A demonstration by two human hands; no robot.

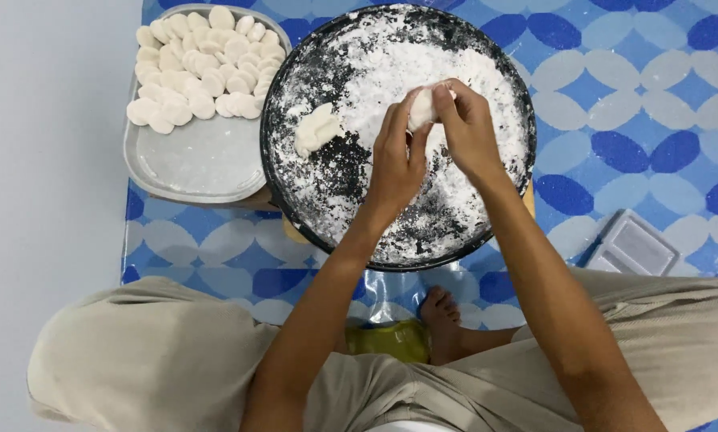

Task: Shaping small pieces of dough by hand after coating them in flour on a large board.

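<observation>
Both of my hands meet over a round black pan [280, 172] dusted with white flour. My left hand [396, 156] and my right hand [467, 128] pinch one small white dough piece [421, 106] between their fingertips, held just above the flour. A larger lump of white dough [316, 128] lies in the flour to the left of my hands, untouched. Left of the pan stands a grey tray [199, 164] holding several flattened white dough discs [203, 64] packed in its far half.
A blue patterned mat [631, 96] covers the floor under the pan and tray. A small grey rectangular box [635, 246] lies at the right by my knee. My crossed legs in beige trousers and a bare foot [443, 316] fill the near edge, with a yellow-green object [387, 340] beside the foot.
</observation>
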